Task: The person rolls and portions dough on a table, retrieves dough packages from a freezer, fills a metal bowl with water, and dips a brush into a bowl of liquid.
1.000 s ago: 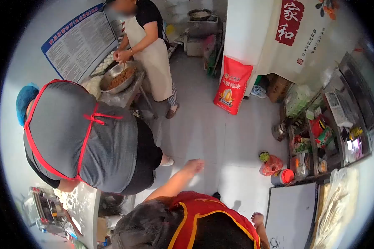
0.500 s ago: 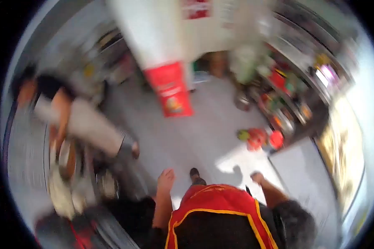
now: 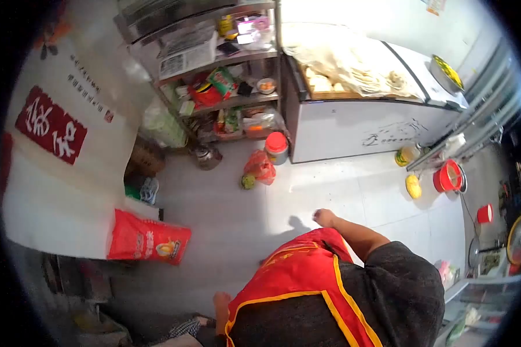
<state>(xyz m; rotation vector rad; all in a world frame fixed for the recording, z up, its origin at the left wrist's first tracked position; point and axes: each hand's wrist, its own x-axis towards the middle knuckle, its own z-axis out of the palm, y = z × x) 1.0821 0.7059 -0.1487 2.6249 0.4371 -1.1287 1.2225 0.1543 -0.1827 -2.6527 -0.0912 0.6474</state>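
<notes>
My right hand [image 3: 324, 217] hangs over the tiled floor in front of the red apron [image 3: 295, 263], its fingers curled in with nothing seen in them. Low on the left, my left hand [image 3: 221, 299] shows beside the apron's edge; its fingers are too indistinct to read. Ahead of my right hand, on the floor, are a red plastic bag [image 3: 261, 168], a round green item [image 3: 248, 181] and a tub with a red lid [image 3: 276, 149]. Neither hand touches these.
A metal shelf [image 3: 226, 107] with packets stands ahead, beside a white chest freezer [image 3: 353, 130] bearing dough pieces [image 3: 324, 82]. A red sack [image 3: 147, 238] lies left. Red buckets [image 3: 447, 176] sit right. Another person's foot [image 3: 202, 320] shows at lower left.
My view and body have turned right, bringing the freezer and buckets into sight. The co-worker at the left has mostly left the picture. Both hands stay low and away from objects.
</notes>
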